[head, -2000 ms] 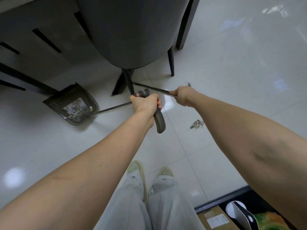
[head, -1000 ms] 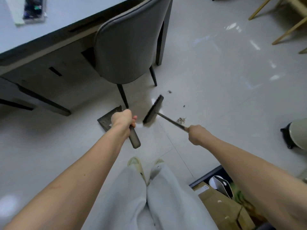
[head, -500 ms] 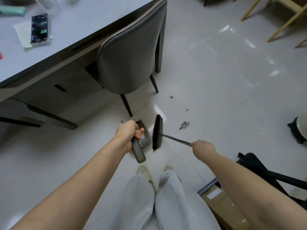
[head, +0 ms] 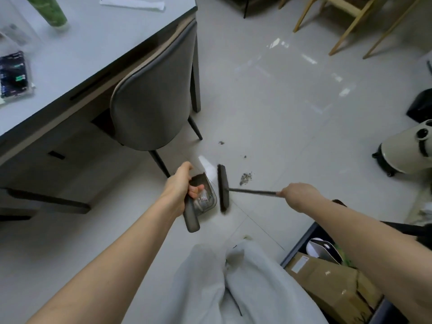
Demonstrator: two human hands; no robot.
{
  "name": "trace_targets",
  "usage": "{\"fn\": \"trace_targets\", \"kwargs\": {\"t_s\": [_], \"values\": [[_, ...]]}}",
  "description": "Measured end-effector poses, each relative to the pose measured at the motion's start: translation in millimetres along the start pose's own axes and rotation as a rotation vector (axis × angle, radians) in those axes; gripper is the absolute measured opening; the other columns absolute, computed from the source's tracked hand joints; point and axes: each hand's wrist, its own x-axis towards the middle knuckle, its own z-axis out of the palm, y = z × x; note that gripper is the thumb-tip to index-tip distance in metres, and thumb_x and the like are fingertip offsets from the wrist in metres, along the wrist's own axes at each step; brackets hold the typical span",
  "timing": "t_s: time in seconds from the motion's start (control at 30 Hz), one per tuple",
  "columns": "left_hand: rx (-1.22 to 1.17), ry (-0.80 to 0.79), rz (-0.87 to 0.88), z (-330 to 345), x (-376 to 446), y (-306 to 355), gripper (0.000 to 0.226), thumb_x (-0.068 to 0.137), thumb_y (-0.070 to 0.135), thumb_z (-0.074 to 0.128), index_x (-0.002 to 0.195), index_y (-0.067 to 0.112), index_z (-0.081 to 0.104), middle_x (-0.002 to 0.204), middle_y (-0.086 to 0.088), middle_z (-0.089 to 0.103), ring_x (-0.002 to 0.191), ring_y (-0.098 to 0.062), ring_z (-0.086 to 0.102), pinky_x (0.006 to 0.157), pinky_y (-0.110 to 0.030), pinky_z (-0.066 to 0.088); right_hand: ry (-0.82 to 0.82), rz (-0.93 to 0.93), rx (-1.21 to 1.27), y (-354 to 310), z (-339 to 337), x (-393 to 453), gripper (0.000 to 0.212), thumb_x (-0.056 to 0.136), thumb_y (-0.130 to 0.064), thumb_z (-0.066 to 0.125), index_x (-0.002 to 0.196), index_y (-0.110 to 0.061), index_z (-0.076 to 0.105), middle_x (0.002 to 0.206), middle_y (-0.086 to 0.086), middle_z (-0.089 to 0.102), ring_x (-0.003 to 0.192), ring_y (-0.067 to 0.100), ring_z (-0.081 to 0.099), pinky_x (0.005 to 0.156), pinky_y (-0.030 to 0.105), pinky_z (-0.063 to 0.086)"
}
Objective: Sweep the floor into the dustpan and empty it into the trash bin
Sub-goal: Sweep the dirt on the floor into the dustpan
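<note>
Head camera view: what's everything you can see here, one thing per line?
dustpan: 1, dark grey, on floor, debris inside
broom: 1, black, beside dustpan
debris pile: 1, grey, floor right of broom
smaller specks: 2, dark, farther out
chair: 1, grey, at table
table: 1, pale grey, upper left
phone: 1, dark, on table
cardboard box: 1, brown, lower right
wooden chair legs: several, tan, upper right
left hand: grips dustpan handle
right hand: grips broom handle

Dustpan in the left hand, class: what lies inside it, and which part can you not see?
Inside the dark grey plastic dustpan lies a small pale heap of swept debris. The left hand gripping its handle covers the pan's rear, so anything there stays unseen.
</note>
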Motion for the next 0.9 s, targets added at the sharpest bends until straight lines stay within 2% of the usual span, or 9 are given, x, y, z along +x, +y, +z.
{"fn": "trace_targets", "kwargs": {"t_s": [0.13,0.3,0.43,0.5,0.57,0.67,0.73,0.8,0.9], "values": [[0.032,0.009,0.012,14,2,6,0.019,0.091,0.016,0.050,0.077,0.009,0.041,0.066,-0.016,0.054,0.028,-0.007,0.029,0.036,-0.017,0.027,-0.068,-0.047,-0.030,-1,17,8,0.052,0.096,-0.001,0.031,0.140,-0.026,0.044,0.121,0.004,0.055,0.110,0.022,0.056,0.079,0.029,0.045],[0.064,0.015,-0.007,61,25,27,0.014,0.093,0.004,0.045,0.079,0.007,0.042,0.068,-0.014,0.050,0.028,-0.006,0.029,0.033,-0.014,0.025,-0.108,-0.057,-0.078,42,18,33,0.054,0.096,-0.001,0.030,0.141,-0.029,0.042,0.119,0.003,0.054,0.105,0.021,0.056,0.072,0.027,0.040],[0.072,0.067,-0.021,126,46,47,0.014,0.093,0.000,0.039,0.081,0.005,0.044,0.066,-0.013,0.050,0.027,-0.006,0.030,0.033,-0.014,0.026,-0.102,-0.026,-0.098,87,9,79,0.046,0.094,-0.002,0.036,0.134,-0.021,0.050,0.101,-0.001,0.055,0.089,0.019,0.052,0.072,0.027,0.044],[0.076,0.121,-0.026,159,55,51,0.016,0.093,0.000,0.036,0.103,0.002,0.049,0.066,-0.013,0.051,0.027,-0.006,0.030,0.033,-0.014,0.025,-0.094,-0.045,-0.109,117,-1,97,0.043,0.094,-0.002,0.039,0.131,-0.018,0.053,0.116,0.001,0.058,0.100,0.019,0.058,0.076,0.028,0.046],[0.098,0.180,-0.019,183,66,54,0.035,0.094,0.000,0.033,0.127,0.001,0.044,0.066,-0.014,0.052,0.026,-0.007,0.030,0.033,-0.013,0.024,-0.072,-0.055,-0.123,142,-7,111,0.039,0.094,-0.004,0.042,0.128,-0.017,0.054,0.120,0.001,0.058,0.107,0.019,0.059,0.078,0.028,0.047],[0.111,0.226,-0.028,226,73,67,0.014,0.094,-0.001,0.032,0.093,0.001,0.046,0.067,-0.016,0.054,0.026,-0.009,0.034,0.033,-0.012,0.023,-0.060,-0.026,-0.115,190,-17,131,0.038,0.093,-0.005,0.045,0.127,-0.017,0.055,0.114,0.001,0.060,0.102,0.019,0.062,0.076,0.028,0.050],[0.135,0.259,-0.023,240,74,75,0.019,0.093,-0.002,0.031,0.078,0.004,0.041,0.064,-0.017,0.057,0.039,-0.012,0.040,0.033,-0.012,0.023,-0.064,0.002,-0.111,213,-22,139,0.037,0.093,-0.005,0.045,0.128,-0.016,0.054,0.114,0.001,0.061,0.101,0.019,0.062,0.079,0.029,0.053],[0.123,0.276,-0.017,256,79,83,0.017,0.094,-0.003,0.029,0.082,0.003,0.041,0.058,-0.018,0.059,0.046,-0.014,0.045,0.032,-0.012,0.023,-0.030,0.011,-0.132,237,-35,145,0.036,0.093,-0.004,0.046,0.127,-0.014,0.055,0.114,0.002,0.061,0.101,0.020,0.063,0.081,0.030,0.055],[0.103,0.301,-0.020,274,84,94,0.022,0.092,-0.004,0.026,0.107,0.003,0.040,0.069,-0.020,0.057,0.033,-0.011,0.049,0.032,-0.011,0.022,0.033,-0.015,-0.181,254,-52,147,0.035,0.090,0.001,0.048,0.122,-0.008,0.057,0.115,0.004,0.062,0.101,0.024,0.065,0.075,0.032,0.056]]}}
